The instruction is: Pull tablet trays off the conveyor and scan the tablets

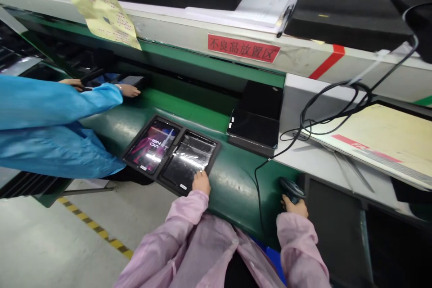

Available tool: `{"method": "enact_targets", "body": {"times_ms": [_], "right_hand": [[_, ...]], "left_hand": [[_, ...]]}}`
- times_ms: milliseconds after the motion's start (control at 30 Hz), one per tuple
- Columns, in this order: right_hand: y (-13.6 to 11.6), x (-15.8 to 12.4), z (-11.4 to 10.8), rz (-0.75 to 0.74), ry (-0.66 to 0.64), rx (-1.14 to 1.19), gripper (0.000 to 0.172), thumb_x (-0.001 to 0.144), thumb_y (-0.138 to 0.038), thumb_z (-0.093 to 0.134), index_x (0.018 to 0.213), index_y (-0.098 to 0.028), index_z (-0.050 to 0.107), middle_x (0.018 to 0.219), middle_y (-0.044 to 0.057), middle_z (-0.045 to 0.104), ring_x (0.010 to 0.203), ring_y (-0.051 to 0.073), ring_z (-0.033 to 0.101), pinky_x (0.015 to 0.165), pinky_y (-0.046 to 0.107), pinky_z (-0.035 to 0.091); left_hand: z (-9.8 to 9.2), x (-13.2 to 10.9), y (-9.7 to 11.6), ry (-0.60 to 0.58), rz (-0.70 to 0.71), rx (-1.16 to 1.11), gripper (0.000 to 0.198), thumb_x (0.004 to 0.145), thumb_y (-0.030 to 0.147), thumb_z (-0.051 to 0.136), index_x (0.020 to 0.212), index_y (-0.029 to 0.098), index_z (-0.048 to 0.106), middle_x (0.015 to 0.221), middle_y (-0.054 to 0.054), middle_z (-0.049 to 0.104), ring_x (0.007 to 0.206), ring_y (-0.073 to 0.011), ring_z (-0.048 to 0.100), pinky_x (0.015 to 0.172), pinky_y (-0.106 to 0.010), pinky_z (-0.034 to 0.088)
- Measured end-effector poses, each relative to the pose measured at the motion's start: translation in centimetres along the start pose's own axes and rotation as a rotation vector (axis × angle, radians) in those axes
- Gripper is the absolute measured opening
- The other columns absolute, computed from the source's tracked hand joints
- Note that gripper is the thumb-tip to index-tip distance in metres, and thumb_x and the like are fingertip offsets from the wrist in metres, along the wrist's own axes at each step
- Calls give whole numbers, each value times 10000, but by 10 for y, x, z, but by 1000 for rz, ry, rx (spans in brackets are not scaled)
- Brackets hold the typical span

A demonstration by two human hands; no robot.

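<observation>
My right hand (295, 207) is wrapped around the grip of a dark barcode scanner (293, 190), whose head points away from me. My left hand (201, 182) has its fingers curled over the near right edge of a black tray (216, 148), beside a dark-screened tablet (189, 160); the thumb is hidden. In the tray's left compartment lies a second tablet (155, 145), its screen lit with pink and purple colours and white lettering. Both tablets carry a small white label at their near edge.
A co-worker in blue sleeves (60, 103) handles dark items at the left. Stacked black trays (254, 121) stand at the back of the green bench (232, 180). Black cable (258, 189) hangs near my right hand. Another black tray (334, 229) lies right; a shelf (189, 22) runs above.
</observation>
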State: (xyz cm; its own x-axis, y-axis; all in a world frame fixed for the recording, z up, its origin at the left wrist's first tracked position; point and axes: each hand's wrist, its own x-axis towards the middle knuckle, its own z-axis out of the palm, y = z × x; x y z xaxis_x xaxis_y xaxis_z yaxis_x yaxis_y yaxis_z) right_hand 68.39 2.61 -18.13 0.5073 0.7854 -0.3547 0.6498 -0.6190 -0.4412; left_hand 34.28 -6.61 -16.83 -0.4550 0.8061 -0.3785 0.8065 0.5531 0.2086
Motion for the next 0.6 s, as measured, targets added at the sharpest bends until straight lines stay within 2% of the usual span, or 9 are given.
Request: {"method": "enact_targets", "body": {"times_ms": [67, 133, 200, 333, 400, 500, 567, 600], "right_hand": [[-1, -2, -3, 36, -86, 198, 382, 605, -416, 685, 840, -146, 551, 603, 60, 607, 763, 304, 658, 782, 444, 522], [0, -5, -6, 12, -175, 365, 453, 535, -448, 725, 825, -160, 529, 634, 39, 610, 700, 253, 654, 690, 373, 539], [3, -11, -11, -3, -234, 430, 532, 472, -479, 756, 829, -163, 519, 660, 35, 617, 658, 216, 645, 604, 310, 531], [21, -36, -30, 50, -381, 526, 584, 470, -455, 789, 892, -144, 532, 641, 53, 647, 611, 207, 639, 562, 294, 526], [33, -57, -43, 51, -426, 572, 567, 522, -457, 778, 929, -136, 549, 658, 53, 661, 609, 193, 639, 565, 285, 528], [52, -92, -60, 52, -496, 565, 568, 540, -486, 771, 923, -128, 552, 680, 51, 668, 573, 171, 623, 552, 281, 524], [63, -115, -66, 90, -571, 533, 607, 505, -509, 778, 911, -130, 535, 660, 46, 660, 537, 169, 607, 530, 289, 513], [68, -126, -67, 109, -602, 525, 618, 495, -523, 773, 905, -134, 525, 636, 38, 651, 522, 170, 600, 517, 292, 505]], "left_hand": [[13, -21, 30, -114, 100, -26, 358, 774, 132, 529, 1116, 29, 504, 1116, -221, 520, 1041, -296, 539, 838, -349, 452], [25, -37, 59, -219, 196, -57, 400, 763, 177, 574, 1128, 28, 502, 1114, -225, 526, 1019, -295, 561, 817, -354, 471], [35, -47, 87, -292, 273, -89, 425, 759, 191, 584, 1133, 10, 499, 1116, -242, 524, 1008, -299, 572, 820, -364, 479], [50, -53, 136, -388, 424, -174, 460, 752, 197, 580, 1141, -36, 501, 1158, -273, 507, 1062, -320, 551, 910, -377, 457], [49, -49, 151, -469, 538, -236, 482, 743, 206, 602, 1169, -3, 518, 1177, -228, 539, 1065, -274, 560, 927, -325, 457], [36, -37, 149, -568, 684, -332, 424, 779, 197, 579, 1197, 127, 556, 1142, -84, 622, 1008, -163, 589, 901, -231, 467], [23, -28, 124, -527, 700, -368, 390, 837, 190, 495, 1220, 143, 549, 1207, -70, 600, 1090, -155, 546, 985, -248, 416], [16, -24, 105, -465, 673, -364, 415, 858, 189, 447, 1259, 101, 512, 1274, -112, 549, 1174, -185, 488, 1049, -296, 362]]}}
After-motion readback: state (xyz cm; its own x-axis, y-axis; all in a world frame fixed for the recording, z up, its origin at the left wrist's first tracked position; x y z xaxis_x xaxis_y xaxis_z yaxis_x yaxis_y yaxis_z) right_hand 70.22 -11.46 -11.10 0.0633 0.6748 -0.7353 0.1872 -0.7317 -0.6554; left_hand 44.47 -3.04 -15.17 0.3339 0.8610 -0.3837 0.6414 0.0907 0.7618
